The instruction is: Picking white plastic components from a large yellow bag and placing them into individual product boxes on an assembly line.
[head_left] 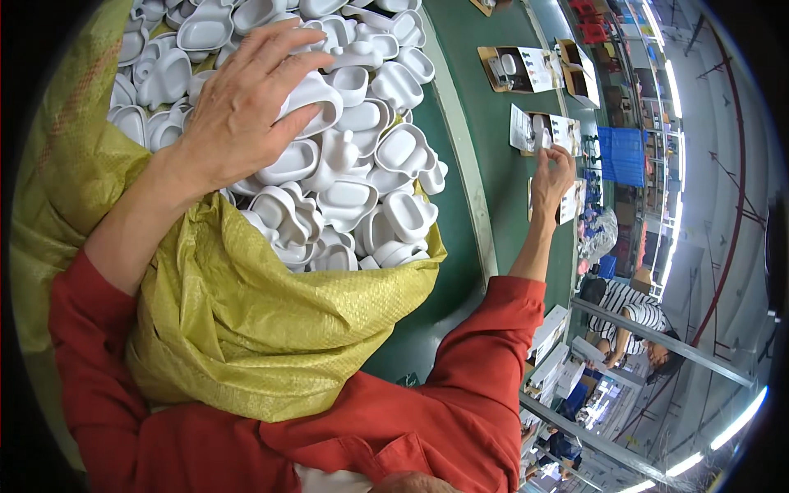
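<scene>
A yellow woven sack (271, 329) lies open before me, filled with white moulded plastic parts (345, 197), each a rounded hollow tray with a knobbed end. Over this pile my left hand (246, 107) has its thumb and fingers around one white plastic part (316, 103). My right hand (552, 181) reaches out to the right, its fingers pinched on a small white piece (544, 138), mostly hidden by the fingertips. It hovers at an open box (521, 130) with a printed flap on the green conveyor belt (501, 181).
More open boxes (518, 68) sit along the belt, one partly behind my right forearm. A pale metal rail (464, 156) runs between sack and belt. Beyond are a blue crate (621, 156), a clear plastic bag (602, 234) and a person in a striped shirt (629, 308) bending over.
</scene>
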Demonstrator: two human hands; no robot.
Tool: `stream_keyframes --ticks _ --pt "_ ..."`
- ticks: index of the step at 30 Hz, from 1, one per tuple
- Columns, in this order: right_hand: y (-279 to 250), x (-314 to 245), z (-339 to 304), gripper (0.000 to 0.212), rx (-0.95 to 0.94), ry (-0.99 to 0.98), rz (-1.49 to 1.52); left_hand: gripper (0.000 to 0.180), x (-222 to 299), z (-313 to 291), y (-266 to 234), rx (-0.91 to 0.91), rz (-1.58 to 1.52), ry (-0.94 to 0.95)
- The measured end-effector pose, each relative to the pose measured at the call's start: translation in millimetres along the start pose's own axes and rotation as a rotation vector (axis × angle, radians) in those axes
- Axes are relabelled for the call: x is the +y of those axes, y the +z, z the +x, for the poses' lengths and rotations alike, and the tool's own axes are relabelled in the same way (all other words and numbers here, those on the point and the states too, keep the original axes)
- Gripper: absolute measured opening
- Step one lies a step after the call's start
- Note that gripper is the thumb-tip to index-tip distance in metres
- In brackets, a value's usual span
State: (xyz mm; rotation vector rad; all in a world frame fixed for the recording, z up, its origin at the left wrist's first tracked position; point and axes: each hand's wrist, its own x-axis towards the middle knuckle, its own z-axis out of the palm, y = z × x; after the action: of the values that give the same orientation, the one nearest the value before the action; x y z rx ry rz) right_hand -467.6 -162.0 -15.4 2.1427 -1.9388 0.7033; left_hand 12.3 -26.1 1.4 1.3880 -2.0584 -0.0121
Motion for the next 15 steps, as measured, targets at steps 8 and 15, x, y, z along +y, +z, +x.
stream_keyframes --ticks 8,15 --pt "-7 44 3 0.028 0.304 0.099 -0.500 0.045 6 4 2 -0.045 -0.104 -0.056" --pt "-58 -152 -73 0.022 -0.494 -0.325 0.486 0.043 -2 -4 1 -0.026 -0.039 -0.044"
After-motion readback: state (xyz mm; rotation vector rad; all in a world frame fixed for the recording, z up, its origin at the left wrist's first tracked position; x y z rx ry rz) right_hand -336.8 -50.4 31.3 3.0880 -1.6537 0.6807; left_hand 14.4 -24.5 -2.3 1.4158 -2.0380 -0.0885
